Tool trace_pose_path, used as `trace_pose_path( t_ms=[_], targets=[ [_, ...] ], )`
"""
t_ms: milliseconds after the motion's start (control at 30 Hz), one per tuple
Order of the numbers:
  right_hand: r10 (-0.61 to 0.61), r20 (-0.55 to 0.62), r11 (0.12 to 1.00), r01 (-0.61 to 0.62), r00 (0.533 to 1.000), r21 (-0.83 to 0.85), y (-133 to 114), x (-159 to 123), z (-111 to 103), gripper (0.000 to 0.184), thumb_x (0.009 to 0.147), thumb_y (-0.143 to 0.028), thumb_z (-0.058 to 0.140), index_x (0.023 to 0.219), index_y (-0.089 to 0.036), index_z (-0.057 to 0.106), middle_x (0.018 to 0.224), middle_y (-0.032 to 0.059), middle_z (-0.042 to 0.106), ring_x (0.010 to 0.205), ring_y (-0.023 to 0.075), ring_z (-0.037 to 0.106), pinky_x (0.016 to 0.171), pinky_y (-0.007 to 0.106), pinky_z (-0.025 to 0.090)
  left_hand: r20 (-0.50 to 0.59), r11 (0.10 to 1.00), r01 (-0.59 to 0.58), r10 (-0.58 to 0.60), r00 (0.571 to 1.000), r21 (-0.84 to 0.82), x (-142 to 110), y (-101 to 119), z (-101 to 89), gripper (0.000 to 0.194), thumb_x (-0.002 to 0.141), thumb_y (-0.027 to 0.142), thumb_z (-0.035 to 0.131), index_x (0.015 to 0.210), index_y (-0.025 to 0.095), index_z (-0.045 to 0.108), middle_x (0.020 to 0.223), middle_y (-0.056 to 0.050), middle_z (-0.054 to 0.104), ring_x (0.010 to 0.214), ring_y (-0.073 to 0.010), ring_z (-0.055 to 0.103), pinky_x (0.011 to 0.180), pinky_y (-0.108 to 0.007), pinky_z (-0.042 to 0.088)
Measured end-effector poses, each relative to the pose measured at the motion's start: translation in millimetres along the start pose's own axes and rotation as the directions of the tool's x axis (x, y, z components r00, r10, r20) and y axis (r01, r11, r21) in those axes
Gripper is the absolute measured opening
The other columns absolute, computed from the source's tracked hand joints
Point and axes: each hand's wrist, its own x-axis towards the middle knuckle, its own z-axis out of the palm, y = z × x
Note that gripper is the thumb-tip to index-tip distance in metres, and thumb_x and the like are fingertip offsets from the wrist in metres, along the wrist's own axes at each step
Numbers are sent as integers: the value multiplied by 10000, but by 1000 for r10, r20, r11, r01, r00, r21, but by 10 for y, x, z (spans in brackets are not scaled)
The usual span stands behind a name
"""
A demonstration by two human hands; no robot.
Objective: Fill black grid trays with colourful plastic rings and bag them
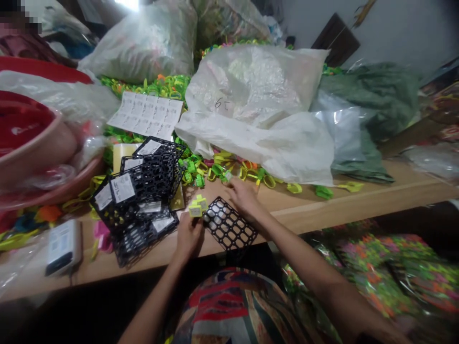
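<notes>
My left hand point(188, 237) is shut on a small cluster of yellow-green plastic pieces point(196, 206) above the wooden tabletop point(287, 215). My right hand point(244, 198) reaches forward, its fingertips at a small green plastic piece point(226, 176) at the edge of a scattered heap. I cannot tell whether those fingers grip it. Between my hands, a black plastic grid frame point(229, 223) lies flat, its left corner close to the left hand's pieces. Neon yellow and green plastic rings point(229, 169) lie just beyond my right fingers.
A stack of black grid frames with white labels point(138, 196) stands left of my hands. Behind lie a printed label sheet point(145, 114) and large plastic bags point(251, 110). A red-and-pink basin point(32, 143) sits far left, a white box point(63, 247) at the front edge.
</notes>
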Motion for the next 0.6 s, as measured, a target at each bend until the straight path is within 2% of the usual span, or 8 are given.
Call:
trace_pose_path(
  t_ms=[33,100,200,333,433,533,600],
  targets=[
    [73,-63,995,-76,995,-59,135,13,-95,62,939,-287,635,951,-227,643,922,100,678,884,231,623,864,386,501,0,1000,0,0,1000,0,0,4,-1,207,889,310,593,994,193,728,973,-96,706,961,-272,641,839,-386,526],
    [183,-118,975,-195,976,-102,369,0,-233,78,889,-285,690,920,-257,624,857,101,666,877,251,624,885,433,498,1,1000,4,-4,1000,2,1,14,-5,205,888,312,589,981,193,727,948,-90,699,933,-265,642,823,-378,528],
    [285,-85,956,-290,955,-54,485,-84,-293,100,871,-254,665,955,-288,624,840,88,669,870,264,639,890,470,508,11,1000,19,-19,1000,10,2,26,-12,208,890,325,588,972,198,730,940,-86,699,929,-261,638,827,-376,524],
    [236,74,942,-247,969,227,170,-174,-132,103,867,-253,588,937,-256,663,924,87,708,875,245,654,854,411,530,30,999,34,-35,999,25,0,30,-9,215,893,324,587,986,195,732,973,-93,711,978,-267,625,871,-388,509],
    [212,197,863,-278,957,422,-138,-169,96,175,843,-301,604,941,-178,681,956,64,735,867,215,669,822,345,536,33,999,39,-40,999,38,-1,33,-8,225,894,313,591,1027,194,729,1017,-101,716,1008,-273,622,893,-400,504],
    [230,256,813,-331,939,479,-294,-150,309,209,829,-310,650,947,-141,683,945,61,746,861,205,674,796,302,524,32,998,36,-37,999,42,-3,42,-13,218,896,313,594,1024,196,727,1020,-100,721,1002,-272,628,891,-403,511],
    [211,243,853,-299,947,427,-329,-168,411,145,856,-245,617,934,-139,678,913,72,738,846,208,670,780,297,513,35,999,30,-31,999,38,-5,45,-15,212,898,315,594,1012,197,728,1009,-98,724,999,-271,633,889,-398,516]
  ],
)
